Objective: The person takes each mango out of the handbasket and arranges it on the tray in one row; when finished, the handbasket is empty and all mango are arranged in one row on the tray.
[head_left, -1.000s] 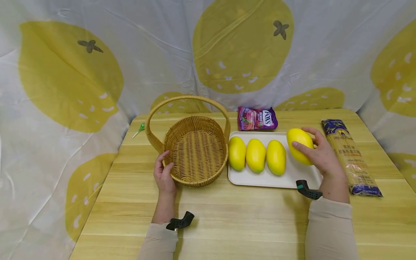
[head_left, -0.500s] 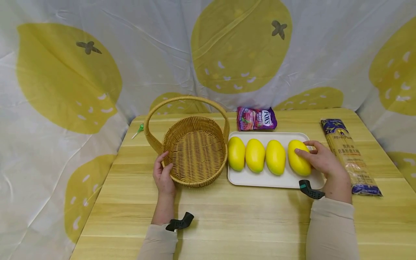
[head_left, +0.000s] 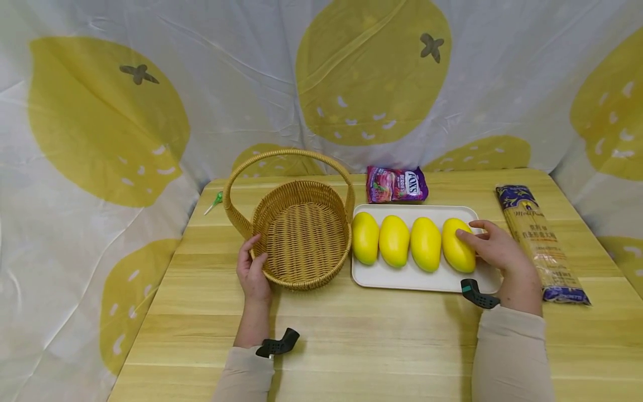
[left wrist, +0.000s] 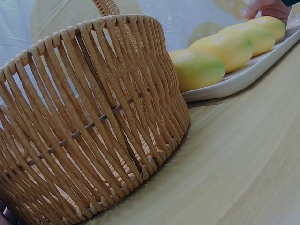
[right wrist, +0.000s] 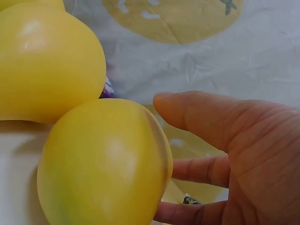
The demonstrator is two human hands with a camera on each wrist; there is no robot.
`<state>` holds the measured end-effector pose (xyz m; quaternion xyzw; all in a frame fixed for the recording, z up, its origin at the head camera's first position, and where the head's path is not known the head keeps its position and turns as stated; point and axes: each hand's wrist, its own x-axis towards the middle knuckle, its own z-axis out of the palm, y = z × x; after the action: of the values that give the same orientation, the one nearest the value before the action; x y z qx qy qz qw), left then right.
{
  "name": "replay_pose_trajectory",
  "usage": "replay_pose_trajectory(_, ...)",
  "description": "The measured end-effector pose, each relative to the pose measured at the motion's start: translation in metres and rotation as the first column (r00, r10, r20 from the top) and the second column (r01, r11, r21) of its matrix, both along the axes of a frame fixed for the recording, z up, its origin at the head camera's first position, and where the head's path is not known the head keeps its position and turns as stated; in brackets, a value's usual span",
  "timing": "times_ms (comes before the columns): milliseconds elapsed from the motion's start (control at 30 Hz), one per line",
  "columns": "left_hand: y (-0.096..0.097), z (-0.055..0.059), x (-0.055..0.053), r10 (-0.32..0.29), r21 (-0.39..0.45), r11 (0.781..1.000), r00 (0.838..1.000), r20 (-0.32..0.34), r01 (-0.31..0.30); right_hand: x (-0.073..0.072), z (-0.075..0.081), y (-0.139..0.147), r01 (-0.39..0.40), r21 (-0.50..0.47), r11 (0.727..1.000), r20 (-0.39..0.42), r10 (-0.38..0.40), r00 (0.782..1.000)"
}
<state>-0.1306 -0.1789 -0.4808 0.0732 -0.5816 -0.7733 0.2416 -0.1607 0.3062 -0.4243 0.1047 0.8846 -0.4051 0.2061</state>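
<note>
A row of several yellow mangoes [head_left: 395, 241] lies on a white tray [head_left: 402, 279]. My right hand [head_left: 502, 254] is at the rightmost mango [head_left: 458, 245]. In the right wrist view the thumb [right wrist: 197, 115] stands apart from that mango [right wrist: 105, 164], while the fingers [right wrist: 201, 171] reach its far side. To the left stands a round wicker basket [head_left: 306, 245] with a tall handle and nothing inside. My left hand [head_left: 255, 276] grips its rim at the left, thumb over the edge. The left wrist view shows the basket's woven side [left wrist: 93, 122] up close.
A purple candy bag [head_left: 397, 184] lies behind the tray. On the right is a long spaghetti pack [head_left: 542, 245], close to my right wrist. A green lollipop [head_left: 216, 200] lies left of the basket. Lemon-print cloth [head_left: 251, 84] encloses the wooden table [head_left: 361, 335].
My right hand has lowered the rightmost mango onto the tray, then shifted it slightly left beside the others. The thumb now stands off it. My left hand and the basket stay put.
</note>
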Motion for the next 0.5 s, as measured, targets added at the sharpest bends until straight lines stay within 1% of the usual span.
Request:
replay_pose_trajectory(233, 0.001, -0.001, -0.004, 0.001, -0.008, 1.000, 1.000, -0.020, -0.001, 0.001, 0.009, 0.006, -0.009, 0.029, 1.000, -0.044, 0.010, 0.999)
replay_pose_trajectory(300, 0.001, 0.000, -0.005, 0.001, -0.001, 1.000, 1.000, -0.021, -0.001, 0.003, 0.014, 0.009, -0.006, 0.032, 0.999, -0.069, 0.008, 0.998)
replay_pose_trajectory(333, 0.001, 0.000, -0.005, 0.003, 0.004, 1.000, 1.000, -0.020, -0.003, 0.004, 0.017, 0.010, -0.007, 0.041, 0.999, -0.095, 0.011, 0.995)
replay_pose_trajectory(400, 0.000, 0.003, -0.006, 0.023, 0.006, 1.000, 0.999, -0.030, -0.023, 0.005, 0.022, 0.011, 0.003, 0.066, 0.998, -0.161, 0.008, 0.987)
replay_pose_trajectory(433, 0.000, 0.005, -0.006, 0.043, -0.013, 0.999, 0.998, -0.039, -0.044, 0.006, 0.025, 0.011, 0.014, 0.078, 0.997, -0.196, 0.002, 0.981)
replay_pose_trajectory(467, -0.001, 0.007, -0.005, 0.067, -0.042, 0.997, 0.996, -0.053, -0.070, 0.007, 0.028, 0.011, 0.024, 0.085, 0.996, -0.232, -0.003, 0.973)
replay_pose_trajectory(500, -0.002, 0.009, -0.005, 0.098, -0.095, 0.990, 0.993, -0.073, -0.105, 0.007, 0.030, 0.011, 0.031, 0.094, 0.995, -0.260, -0.006, 0.966)
